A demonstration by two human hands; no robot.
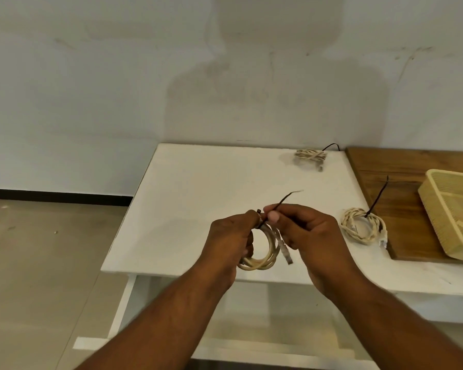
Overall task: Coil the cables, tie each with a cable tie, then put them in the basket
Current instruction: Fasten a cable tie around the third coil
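My left hand (231, 237) grips a coiled cream cable (267, 252) above the front of the white table (187, 209). A black cable tie (284, 200) wraps the top of the coil, and my right hand (309, 231) pinches its free tail, which sticks up and to the right. A plug end of the cable hangs beside the coil. A second cream coil (362, 229) with a black tie lies on the table to the right. A third tied coil (310, 156) lies at the table's far right corner. The yellow basket (439, 209) sits at the right edge, partly cut off.
The basket stands on a brown wooden board (390, 182) that overlaps the table's right side. A pale wall rises behind the table. Tiled floor (38, 263) lies to the left, below the table's edge.
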